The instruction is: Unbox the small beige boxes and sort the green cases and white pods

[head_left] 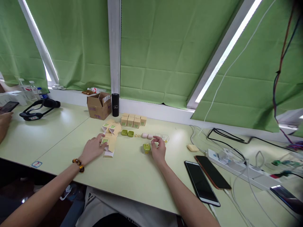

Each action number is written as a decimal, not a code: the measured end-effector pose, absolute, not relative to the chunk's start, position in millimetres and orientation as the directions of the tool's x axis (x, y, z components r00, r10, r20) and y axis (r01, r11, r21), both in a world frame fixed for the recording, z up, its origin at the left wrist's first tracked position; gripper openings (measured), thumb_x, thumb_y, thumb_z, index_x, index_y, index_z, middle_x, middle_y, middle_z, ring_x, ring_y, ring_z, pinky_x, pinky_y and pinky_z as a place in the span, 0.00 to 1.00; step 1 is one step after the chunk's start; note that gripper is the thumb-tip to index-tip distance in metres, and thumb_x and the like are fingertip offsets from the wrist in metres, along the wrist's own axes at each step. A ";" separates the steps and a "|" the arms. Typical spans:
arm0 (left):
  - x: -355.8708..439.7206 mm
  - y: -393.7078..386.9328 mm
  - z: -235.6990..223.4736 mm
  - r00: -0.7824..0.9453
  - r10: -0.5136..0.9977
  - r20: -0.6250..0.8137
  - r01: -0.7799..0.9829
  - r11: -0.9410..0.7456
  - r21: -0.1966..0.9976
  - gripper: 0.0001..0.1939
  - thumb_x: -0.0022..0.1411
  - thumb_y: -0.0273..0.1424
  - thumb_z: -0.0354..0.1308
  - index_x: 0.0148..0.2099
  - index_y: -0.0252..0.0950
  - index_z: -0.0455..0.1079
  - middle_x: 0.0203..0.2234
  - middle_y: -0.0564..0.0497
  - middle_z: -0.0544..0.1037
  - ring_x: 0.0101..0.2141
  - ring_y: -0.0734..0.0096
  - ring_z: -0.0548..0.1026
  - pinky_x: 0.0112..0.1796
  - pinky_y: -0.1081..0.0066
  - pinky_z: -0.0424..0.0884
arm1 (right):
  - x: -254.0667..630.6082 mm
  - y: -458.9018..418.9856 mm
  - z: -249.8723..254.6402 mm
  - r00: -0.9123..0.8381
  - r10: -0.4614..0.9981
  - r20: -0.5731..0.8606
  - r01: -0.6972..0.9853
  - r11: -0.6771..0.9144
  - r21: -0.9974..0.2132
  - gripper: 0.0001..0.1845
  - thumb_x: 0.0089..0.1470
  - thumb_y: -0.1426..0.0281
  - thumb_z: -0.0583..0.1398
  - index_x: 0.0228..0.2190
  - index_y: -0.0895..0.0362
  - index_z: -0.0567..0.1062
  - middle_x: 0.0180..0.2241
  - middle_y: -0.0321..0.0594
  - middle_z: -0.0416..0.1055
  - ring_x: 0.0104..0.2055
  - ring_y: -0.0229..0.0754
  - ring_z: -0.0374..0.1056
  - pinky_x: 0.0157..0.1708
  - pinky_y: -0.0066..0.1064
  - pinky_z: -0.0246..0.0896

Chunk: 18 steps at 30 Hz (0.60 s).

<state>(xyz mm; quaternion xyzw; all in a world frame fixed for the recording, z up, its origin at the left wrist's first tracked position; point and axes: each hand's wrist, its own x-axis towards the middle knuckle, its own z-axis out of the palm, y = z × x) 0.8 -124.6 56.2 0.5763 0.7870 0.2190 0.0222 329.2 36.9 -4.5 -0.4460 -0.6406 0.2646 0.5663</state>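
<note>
While left hand (96, 146) touches unfolded carton (111, 143), green-lidded jar (146, 148) beside right hand (159, 151).

On the table (127, 170), a headset (39, 108) lies left of an open carton (99, 106), with a tumbler (115, 105) just right of it. Small boxes (133, 120) stand behind two little trays (127, 133). Two phones (207, 177) lie side by side at right, left of a power strip (243, 170).

The left hand (93, 148) partly hides a carton (112, 144). The left edge cuts off another person's arm (3, 126). Print on the flask (115, 105) is too small to read.
</note>
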 end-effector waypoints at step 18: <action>98.8 -80.4 71.5 0.145 0.849 0.509 0.777 -0.416 0.472 0.24 0.64 0.31 0.58 0.62 0.40 0.66 0.51 0.41 0.77 0.59 0.49 0.66 0.57 0.51 0.66 | 325.6 46.7 -11.4 0.042 0.937 0.347 0.034 0.345 -0.938 0.15 0.56 0.62 0.55 0.42 0.53 0.75 0.31 0.35 0.73 0.28 0.40 0.63 0.34 0.34 0.63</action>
